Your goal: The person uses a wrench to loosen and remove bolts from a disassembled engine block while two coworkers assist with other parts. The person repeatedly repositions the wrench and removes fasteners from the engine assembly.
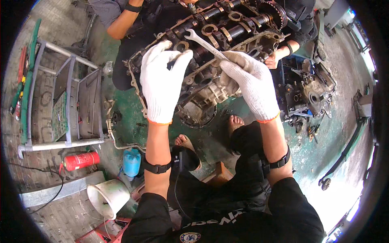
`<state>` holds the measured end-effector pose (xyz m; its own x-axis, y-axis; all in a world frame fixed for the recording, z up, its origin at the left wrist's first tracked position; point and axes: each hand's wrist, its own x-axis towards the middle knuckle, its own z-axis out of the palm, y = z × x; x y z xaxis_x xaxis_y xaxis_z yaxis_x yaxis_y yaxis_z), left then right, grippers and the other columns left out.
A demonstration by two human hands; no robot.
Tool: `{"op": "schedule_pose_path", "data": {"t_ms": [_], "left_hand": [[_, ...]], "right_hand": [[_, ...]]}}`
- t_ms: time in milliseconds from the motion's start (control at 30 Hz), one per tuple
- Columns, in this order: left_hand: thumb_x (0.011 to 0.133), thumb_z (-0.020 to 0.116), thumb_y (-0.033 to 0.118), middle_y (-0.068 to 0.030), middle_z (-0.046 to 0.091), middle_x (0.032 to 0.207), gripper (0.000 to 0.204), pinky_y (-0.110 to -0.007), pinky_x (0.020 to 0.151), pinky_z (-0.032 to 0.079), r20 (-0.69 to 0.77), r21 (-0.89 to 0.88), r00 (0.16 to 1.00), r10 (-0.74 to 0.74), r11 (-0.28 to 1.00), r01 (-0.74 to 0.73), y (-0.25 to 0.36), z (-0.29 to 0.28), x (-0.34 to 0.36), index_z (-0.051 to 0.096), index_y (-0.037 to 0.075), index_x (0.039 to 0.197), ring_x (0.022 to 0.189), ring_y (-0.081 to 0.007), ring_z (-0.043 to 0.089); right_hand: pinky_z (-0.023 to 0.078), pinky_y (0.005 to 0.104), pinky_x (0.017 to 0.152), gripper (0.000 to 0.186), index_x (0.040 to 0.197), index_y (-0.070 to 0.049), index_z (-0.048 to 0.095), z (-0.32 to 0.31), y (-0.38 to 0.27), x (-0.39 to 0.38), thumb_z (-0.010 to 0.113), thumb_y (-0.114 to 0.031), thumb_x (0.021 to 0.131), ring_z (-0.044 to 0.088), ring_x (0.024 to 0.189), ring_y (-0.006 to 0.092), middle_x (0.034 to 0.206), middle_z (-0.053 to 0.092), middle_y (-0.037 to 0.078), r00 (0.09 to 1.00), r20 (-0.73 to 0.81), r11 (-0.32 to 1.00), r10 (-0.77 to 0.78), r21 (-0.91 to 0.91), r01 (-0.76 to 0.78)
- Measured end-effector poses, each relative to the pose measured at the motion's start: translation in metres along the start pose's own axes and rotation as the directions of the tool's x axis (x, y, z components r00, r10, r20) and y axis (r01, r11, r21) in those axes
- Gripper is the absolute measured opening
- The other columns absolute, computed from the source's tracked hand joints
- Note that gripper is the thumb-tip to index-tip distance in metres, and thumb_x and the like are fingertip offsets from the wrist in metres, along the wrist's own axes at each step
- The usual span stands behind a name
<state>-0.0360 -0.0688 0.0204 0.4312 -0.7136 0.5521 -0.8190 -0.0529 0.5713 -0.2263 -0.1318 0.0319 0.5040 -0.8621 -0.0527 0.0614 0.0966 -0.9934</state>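
Note:
My right hand [253, 79], in a white knit glove, grips a combination wrench [204, 42] near its middle. The wrench's open end points up and to the left, over the engine. My left hand [163, 81], gloved the same way, is raised with thumb and fingers apart and nothing visible between them. Both hands are above the near side of a greasy engine [210, 87] with exposed camshafts [239, 30]. A co-worker's bare hand [272, 60] touches the engine's right end. Another bare hand [188, 2] is partly cut off at the top edge.
A metal frame rack [60, 144] stands at the left. Below it are a red fire extinguisher [82, 160], a blue jug [131, 162] and a white bucket [108, 198]. Dismantled engine parts [310, 95] lie at the right. My sandalled feet are beneath the engine's near edge.

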Motion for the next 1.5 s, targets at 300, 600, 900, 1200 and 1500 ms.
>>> {"op": "schedule_pose_path", "data": {"t_ms": [300, 600, 900, 1200, 1500], "left_hand": [[0.09, 0.071, 0.016, -0.0164, 0.066, 0.126, 0.023, -0.04, 0.104, 0.045, 0.246, -0.002, 0.925, 0.291, 0.954, -0.3, -0.019, -0.004, 0.012, 0.072, -0.002, 0.104, 0.117, -0.032, 0.06], [0.086, 0.077, 0.012, -0.0147, 0.066, 0.119, 0.023, -0.04, 0.093, 0.049, -0.025, -0.16, 0.966, -0.259, 0.954, 0.252, 0.016, 0.015, -0.007, 0.068, -0.009, 0.092, 0.115, -0.0285, 0.059], [0.093, 0.067, 0.01, -0.0192, 0.064, 0.125, 0.029, -0.041, 0.103, 0.045, 0.092, -0.025, 0.995, -0.045, 0.999, 0.048, 0.009, 0.007, -0.012, 0.066, -0.009, 0.115, 0.125, -0.0322, 0.054], [0.084, 0.076, 0.008, -0.0144, 0.067, 0.105, 0.02, -0.041, 0.088, 0.051, -0.16, 0.096, 0.984, -0.081, 0.991, 0.097, 0.025, 0.026, -0.02, 0.063, -0.004, 0.094, 0.104, -0.0314, 0.062], [0.087, 0.07, 0.012, -0.0157, 0.067, 0.115, 0.024, -0.04, 0.094, 0.051, -0.034, 0.285, 0.998, -0.055, 0.956, 0.063, 0.033, 0.015, -0.016, 0.071, -0.004, 0.105, 0.11, -0.0317, 0.062]], "right_hand": [[0.053, 0.0345, 0.064, 0.023, 0.102, -0.001, 0.069, -0.006, 0.007, 0.002, 0.064, -0.022, 0.093, 0.066, 0.064, 0.0214, 0.073, 0.068, 0.012, 0.978, 0.05, 0.95, -0.2, -0.235, 0.207], [0.048, 0.0282, 0.058, 0.034, 0.122, 0.004, 0.063, 0.008, 0.007, 0.004, 0.058, -0.02, 0.098, 0.057, 0.06, 0.0102, 0.069, 0.064, 0.005, 0.997, 0.053, 0.997, -0.058, -0.055, 0.061], [0.045, 0.0261, 0.056, 0.035, 0.125, 0.001, 0.063, 0.016, 0.015, 0.005, 0.059, -0.022, 0.1, 0.053, 0.058, 0.0068, 0.07, 0.064, 0.003, 0.99, 0.109, 0.993, -0.094, -0.065, 0.102], [0.046, 0.0266, 0.056, 0.035, 0.125, 0.001, 0.063, 0.015, 0.013, 0.005, 0.058, -0.021, 0.099, 0.054, 0.058, 0.0074, 0.069, 0.064, 0.003, 0.99, 0.104, 0.995, -0.09, -0.041, 0.095], [0.049, 0.0289, 0.058, 0.034, 0.12, 0.002, 0.065, 0.017, 0.008, 0.004, 0.057, -0.021, 0.097, 0.058, 0.058, 0.0107, 0.07, 0.065, 0.007, 0.99, 0.102, 0.992, -0.1, -0.071, 0.108]]}}
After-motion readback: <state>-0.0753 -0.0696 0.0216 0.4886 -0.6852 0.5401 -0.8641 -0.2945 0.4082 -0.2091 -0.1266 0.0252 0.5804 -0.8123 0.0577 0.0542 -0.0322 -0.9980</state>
